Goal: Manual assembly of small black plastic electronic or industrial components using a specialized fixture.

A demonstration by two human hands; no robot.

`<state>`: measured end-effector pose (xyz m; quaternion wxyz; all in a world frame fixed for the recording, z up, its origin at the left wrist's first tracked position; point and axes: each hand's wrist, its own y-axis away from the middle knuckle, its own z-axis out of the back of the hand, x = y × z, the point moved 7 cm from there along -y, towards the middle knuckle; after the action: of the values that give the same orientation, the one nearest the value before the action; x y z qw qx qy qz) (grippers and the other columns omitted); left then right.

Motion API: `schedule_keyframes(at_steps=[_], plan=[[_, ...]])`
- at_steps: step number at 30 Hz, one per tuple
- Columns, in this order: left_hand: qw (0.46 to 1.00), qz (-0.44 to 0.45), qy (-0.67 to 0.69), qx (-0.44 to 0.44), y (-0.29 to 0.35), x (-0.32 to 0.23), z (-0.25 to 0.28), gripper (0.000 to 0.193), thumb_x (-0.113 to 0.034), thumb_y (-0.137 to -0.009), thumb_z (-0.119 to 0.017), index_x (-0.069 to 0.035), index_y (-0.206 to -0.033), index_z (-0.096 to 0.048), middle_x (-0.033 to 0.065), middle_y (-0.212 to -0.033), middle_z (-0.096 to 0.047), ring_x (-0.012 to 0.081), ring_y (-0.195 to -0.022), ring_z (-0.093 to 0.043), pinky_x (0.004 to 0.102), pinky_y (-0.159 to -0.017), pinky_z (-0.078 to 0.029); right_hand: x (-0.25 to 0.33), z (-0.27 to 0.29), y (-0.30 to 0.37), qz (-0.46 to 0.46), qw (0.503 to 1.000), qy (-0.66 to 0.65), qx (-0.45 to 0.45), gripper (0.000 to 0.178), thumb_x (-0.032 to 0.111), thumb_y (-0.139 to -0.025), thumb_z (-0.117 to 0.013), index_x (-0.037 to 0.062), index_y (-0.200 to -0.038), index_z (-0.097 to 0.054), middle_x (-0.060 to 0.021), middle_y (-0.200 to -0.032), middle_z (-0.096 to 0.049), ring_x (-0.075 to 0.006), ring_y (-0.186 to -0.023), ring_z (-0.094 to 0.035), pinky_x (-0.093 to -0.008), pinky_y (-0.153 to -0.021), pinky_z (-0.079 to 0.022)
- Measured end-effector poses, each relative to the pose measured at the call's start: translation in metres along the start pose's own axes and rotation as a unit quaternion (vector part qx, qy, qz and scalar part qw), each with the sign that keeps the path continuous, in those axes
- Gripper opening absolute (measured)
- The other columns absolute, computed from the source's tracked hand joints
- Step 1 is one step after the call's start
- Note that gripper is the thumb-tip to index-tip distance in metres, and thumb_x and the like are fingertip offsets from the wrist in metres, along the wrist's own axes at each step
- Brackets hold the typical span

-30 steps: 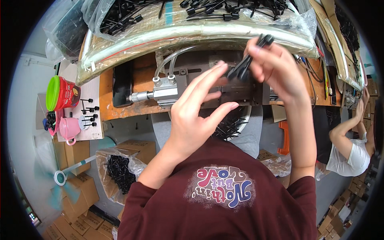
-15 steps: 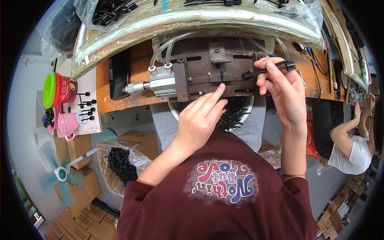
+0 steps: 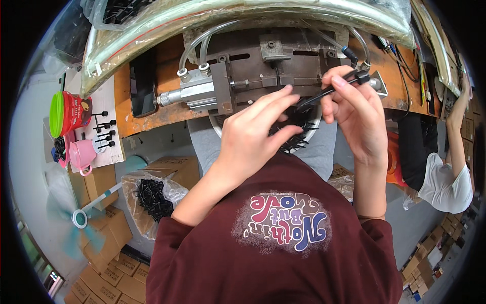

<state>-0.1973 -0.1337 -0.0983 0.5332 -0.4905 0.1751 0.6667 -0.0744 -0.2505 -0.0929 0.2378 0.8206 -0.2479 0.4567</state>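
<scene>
My left hand [image 3: 257,129] is open, thumb and fingers apart, hovering just in front of a metal clamping fixture [image 3: 258,71]. Its fingertips come close to the tips of black sticks; I see nothing gripped in it. A thin black stick [image 3: 277,77] stands in the middle of the fixture. Between thumb and fingers, my right hand [image 3: 357,109] pinches slim black plastic sticks with a blocky head [image 3: 361,77], their thin ends pointing left. Whether it holds two or more cannot be made out. Below the hands, a white-rimmed basin [image 3: 317,126] in my lap holds many similar black sticks.
Air cylinders [image 3: 200,91] with clear hoses flank the fixture on an orange bench [image 3: 132,117]. Plastic-wrapped padding [image 3: 243,23] crosses the back. A red tub [image 3: 81,112] and pink cup [image 3: 83,154] stand left, above a fan [image 3: 79,218]. Another person [image 3: 445,182] sits at right.
My left index finger has left the stick in the fixture, and that hand has come nearer with its fingers spread. My right hand still holds the sticks, their thin ends now tilted lower.
</scene>
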Motion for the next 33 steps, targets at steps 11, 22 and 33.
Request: schedule_keyframes(at_steps=[11, 22, 33], plan=[[0.992, -0.091, -0.080, -0.045, 0.017, -0.011, 0.018, 0.034, 0.000, -0.067, -0.085, -0.003, -0.100, -0.074, 0.0102, -0.102, -0.070, 0.0196, -0.080, -0.069, 0.0295, -0.072, -0.056, 0.024, 0.002, 0.006, 0.167, 0.963, 0.197, -0.074, 0.029, 0.007, -0.100, -0.056, -0.0071, -0.125, -0.060, -0.0173, -0.105, -0.069, -0.0141, -0.077, -0.066, -0.0261, -0.069, -0.056], [0.936, -0.157, -0.314, -0.014, 0.005, -0.001, -0.014, 0.026, -0.017, -0.071, -0.081, -0.009, -0.094, -0.073, 0.0072, -0.124, -0.069, 0.0166, -0.065, -0.066, 0.0265, -0.063, -0.051, 0.025, -0.011, 0.025, 0.259, 0.946, 0.193, -0.002, 0.049, 0.018, -0.103, -0.044, -0.0128, -0.140, -0.044, -0.0265, -0.133, -0.056, -0.0321, -0.119, -0.062, -0.0378, -0.102, -0.048], [0.973, -0.136, -0.184, -0.011, -0.025, -0.020, 0.030, 0.027, -0.018, -0.077, -0.084, -0.005, -0.097, -0.074, 0.0091, -0.098, -0.075, 0.0147, -0.065, -0.069, 0.0281, -0.060, -0.055, 0.005, -0.027, 0.037, 0.336, 0.757, 0.561, -0.005, 0.027, 0.000, -0.074, -0.080, -0.0002, -0.098, -0.067, -0.0165, -0.125, -0.064, -0.0265, -0.098, -0.068, -0.0337, -0.080, -0.056]])
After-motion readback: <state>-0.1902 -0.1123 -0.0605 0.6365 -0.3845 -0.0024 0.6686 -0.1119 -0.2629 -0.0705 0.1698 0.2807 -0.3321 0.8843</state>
